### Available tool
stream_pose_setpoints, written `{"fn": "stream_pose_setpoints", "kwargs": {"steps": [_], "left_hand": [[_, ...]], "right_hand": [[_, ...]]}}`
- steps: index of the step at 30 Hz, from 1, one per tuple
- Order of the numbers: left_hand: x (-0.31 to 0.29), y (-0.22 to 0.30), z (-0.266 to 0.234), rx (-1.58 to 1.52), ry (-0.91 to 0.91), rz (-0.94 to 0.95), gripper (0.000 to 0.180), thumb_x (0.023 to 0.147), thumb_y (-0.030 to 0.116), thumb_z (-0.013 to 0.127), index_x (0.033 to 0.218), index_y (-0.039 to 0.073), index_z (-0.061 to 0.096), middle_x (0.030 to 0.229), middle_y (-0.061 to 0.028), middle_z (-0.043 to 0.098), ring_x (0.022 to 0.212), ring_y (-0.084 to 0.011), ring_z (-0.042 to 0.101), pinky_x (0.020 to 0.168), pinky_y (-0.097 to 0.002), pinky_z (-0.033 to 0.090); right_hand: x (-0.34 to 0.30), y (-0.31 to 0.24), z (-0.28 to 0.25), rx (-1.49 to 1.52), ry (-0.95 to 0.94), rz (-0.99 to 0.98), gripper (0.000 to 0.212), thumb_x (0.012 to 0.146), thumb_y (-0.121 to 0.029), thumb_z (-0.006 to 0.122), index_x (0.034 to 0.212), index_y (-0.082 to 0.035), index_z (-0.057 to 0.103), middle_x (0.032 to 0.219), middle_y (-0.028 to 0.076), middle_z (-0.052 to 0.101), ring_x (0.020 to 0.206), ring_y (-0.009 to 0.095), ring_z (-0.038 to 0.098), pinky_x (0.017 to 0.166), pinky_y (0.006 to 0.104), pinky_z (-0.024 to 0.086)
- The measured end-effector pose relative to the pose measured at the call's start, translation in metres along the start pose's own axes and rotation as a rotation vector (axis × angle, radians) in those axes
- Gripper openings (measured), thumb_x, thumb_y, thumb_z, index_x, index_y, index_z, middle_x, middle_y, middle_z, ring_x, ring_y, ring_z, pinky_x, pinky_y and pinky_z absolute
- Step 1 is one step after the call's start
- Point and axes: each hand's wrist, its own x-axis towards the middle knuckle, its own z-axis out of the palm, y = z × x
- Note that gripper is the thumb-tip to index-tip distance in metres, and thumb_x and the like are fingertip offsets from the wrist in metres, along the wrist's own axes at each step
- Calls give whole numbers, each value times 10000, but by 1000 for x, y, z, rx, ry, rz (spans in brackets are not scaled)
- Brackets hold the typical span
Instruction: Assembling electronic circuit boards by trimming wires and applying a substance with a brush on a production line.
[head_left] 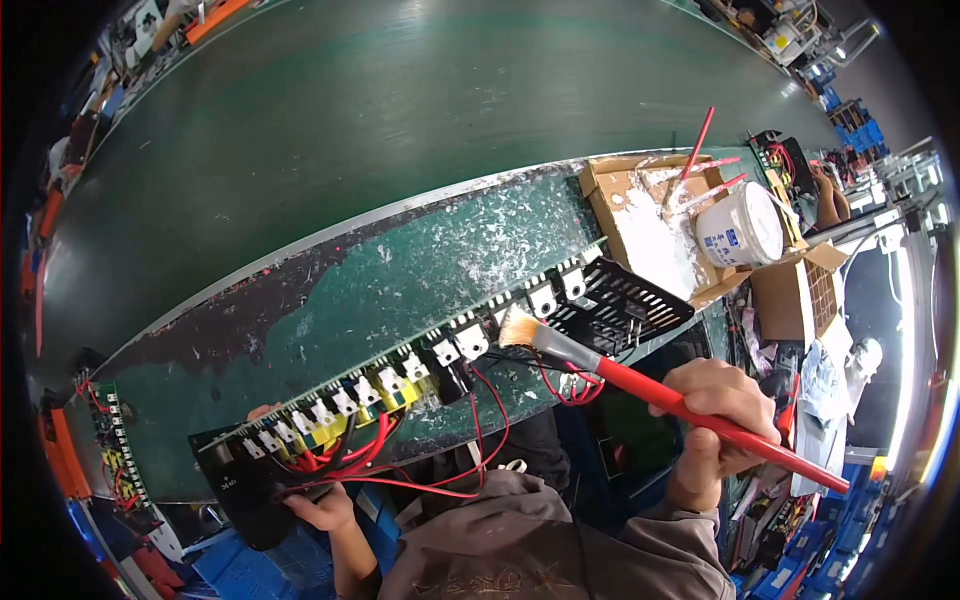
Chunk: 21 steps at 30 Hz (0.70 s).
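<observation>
My right hand (725, 405) is closed around the red handle of a paintbrush (640, 382). The pale bristles touch or hover just over a component near the right part of a long circuit board (440, 330). A row of transistors with white paste on their faces runs along the board. My left hand (325, 508) grips the black end panel (235, 490) at the board's left end; its thumb shows, the other fingers are mostly hidden. Red and black wires (375, 455) hang from the board's near side. A black slotted panel (635, 305) is at its right end.
Beyond the board lies a green worktop (480, 225) spotted with white, then a wide dark green belt (380, 110). At right stand a cardboard tray (600, 200) smeared with white paste, a white tub (740, 230) and another carton (785, 300). Another person's hand (830, 195) shows at far right.
</observation>
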Motion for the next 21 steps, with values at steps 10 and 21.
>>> {"fn": "stream_pose_setpoints", "kwargs": {"steps": [10, 21], "left_hand": [[-3, -11, -13, -335, -138, 104, 547, 997, 297, 306, 1435, -30, 281, 1494, -209, 276, 1347, -333, 351, 1112, -483, 314], [-28, -43, -66, 333, 14, 184, 563, 996, 302, 235, 1440, -44, 233, 1479, -250, 269, 1340, -369, 351, 1119, -504, 313]], "right_hand": [[-7, 2, -6, -66, 96, 94, 278, 908, -239, 597, 920, 39, 586, 690, 113, 570, 556, 215, 598, 522, 285, 446], [0, 0, -12, -196, 161, 47, 149, 815, -86, 601, 853, 57, 611, 654, 136, 620, 543, 214, 610, 540, 310, 503]]}}
